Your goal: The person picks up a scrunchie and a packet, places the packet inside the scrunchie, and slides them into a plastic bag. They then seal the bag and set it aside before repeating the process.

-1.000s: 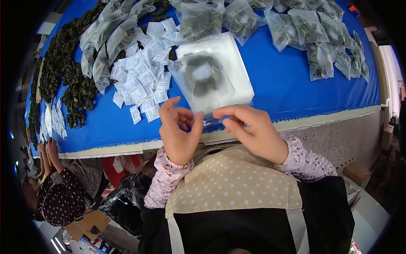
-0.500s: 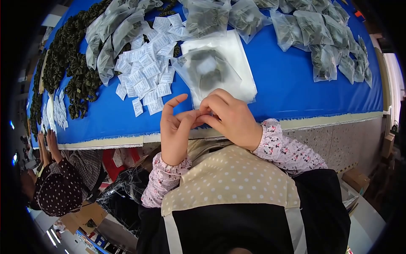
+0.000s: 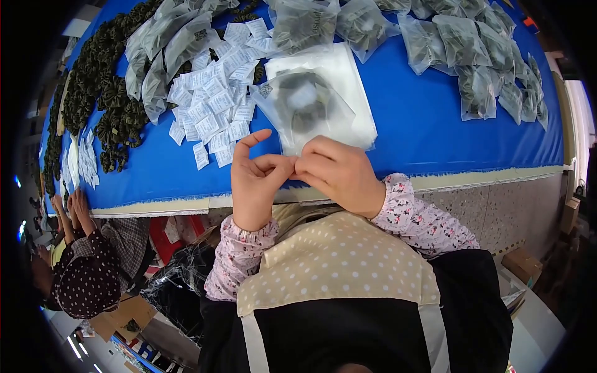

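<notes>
A frosted plastic bag (image 3: 339, 105) lies in front of me, with a dark green item and a pale packet showing through it. At its near end, my left hand (image 3: 258, 183) pinches the edge between thumb and finger, one other finger raised. Right beside it, my right hand (image 3: 339, 174) is closed on the same edge, the fingertips of both hands nearly touching. The pinched part of the bag is mostly hidden by my fingers. Beneath the bag is a stack of white bags (image 3: 357, 93).
White printed packets (image 3: 211, 102) are heaped to the left. Dark green scrunchies (image 3: 115, 99) lie farther left. Filled bags (image 3: 463, 46) cover the back and right of the blue table (image 3: 410, 137). A co-worker's hands (image 3: 76, 208) rest at the table's left edge.
My left hand has shifted slightly left, and its fingertips have drawn closer to those of my right hand. The bag stays nearly in place.
</notes>
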Action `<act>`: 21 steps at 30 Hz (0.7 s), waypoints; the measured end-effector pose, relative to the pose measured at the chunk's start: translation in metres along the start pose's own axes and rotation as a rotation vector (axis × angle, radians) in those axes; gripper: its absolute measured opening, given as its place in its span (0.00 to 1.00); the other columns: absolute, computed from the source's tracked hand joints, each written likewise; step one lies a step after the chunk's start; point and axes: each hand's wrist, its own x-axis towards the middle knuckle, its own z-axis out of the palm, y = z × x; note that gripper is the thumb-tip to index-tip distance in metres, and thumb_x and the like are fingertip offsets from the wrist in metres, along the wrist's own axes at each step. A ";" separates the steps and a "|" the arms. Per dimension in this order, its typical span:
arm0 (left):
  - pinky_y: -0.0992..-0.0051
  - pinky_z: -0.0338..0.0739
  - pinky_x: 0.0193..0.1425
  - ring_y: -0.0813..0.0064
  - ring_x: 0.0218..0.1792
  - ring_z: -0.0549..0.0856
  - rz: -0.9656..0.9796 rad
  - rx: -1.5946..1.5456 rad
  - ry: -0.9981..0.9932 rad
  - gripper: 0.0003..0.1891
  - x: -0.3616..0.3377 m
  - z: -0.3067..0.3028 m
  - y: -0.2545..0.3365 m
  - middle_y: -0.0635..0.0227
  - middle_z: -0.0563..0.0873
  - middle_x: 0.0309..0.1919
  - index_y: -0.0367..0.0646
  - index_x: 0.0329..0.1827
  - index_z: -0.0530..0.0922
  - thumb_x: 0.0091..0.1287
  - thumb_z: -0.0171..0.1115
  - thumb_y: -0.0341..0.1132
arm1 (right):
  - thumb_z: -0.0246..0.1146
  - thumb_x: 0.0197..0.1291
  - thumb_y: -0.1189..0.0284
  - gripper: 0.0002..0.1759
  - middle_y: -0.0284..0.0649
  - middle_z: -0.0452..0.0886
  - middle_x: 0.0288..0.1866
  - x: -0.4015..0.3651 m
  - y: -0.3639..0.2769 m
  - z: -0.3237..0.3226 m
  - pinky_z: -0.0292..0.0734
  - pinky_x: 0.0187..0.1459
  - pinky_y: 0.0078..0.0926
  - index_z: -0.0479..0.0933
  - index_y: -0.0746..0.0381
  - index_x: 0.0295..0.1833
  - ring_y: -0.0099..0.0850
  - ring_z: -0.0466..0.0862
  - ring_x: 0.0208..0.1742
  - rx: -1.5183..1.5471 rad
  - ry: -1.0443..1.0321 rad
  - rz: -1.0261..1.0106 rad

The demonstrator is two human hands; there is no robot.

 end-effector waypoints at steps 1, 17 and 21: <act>0.78 0.86 0.44 0.70 0.35 0.90 0.009 0.036 0.001 0.30 0.002 0.000 0.000 0.55 0.90 0.35 0.31 0.70 0.63 0.63 0.62 0.15 | 0.74 0.51 0.79 0.10 0.33 0.79 0.39 -0.001 0.001 0.000 0.74 0.33 0.24 0.80 0.60 0.38 0.27 0.78 0.31 -0.055 0.014 -0.057; 0.84 0.83 0.39 0.74 0.32 0.89 0.125 0.052 0.042 0.30 0.014 -0.004 -0.007 0.62 0.88 0.29 0.34 0.67 0.65 0.63 0.66 0.15 | 0.76 0.51 0.75 0.09 0.33 0.83 0.41 -0.008 0.011 -0.010 0.75 0.39 0.27 0.82 0.59 0.35 0.30 0.80 0.34 -0.055 0.068 -0.213; 0.84 0.82 0.39 0.74 0.32 0.89 0.146 0.058 0.054 0.30 0.016 -0.013 -0.007 0.63 0.87 0.29 0.34 0.67 0.65 0.64 0.66 0.16 | 0.72 0.52 0.84 0.12 0.37 0.82 0.44 -0.012 0.012 -0.042 0.77 0.46 0.28 0.78 0.59 0.37 0.30 0.81 0.44 0.308 0.262 0.111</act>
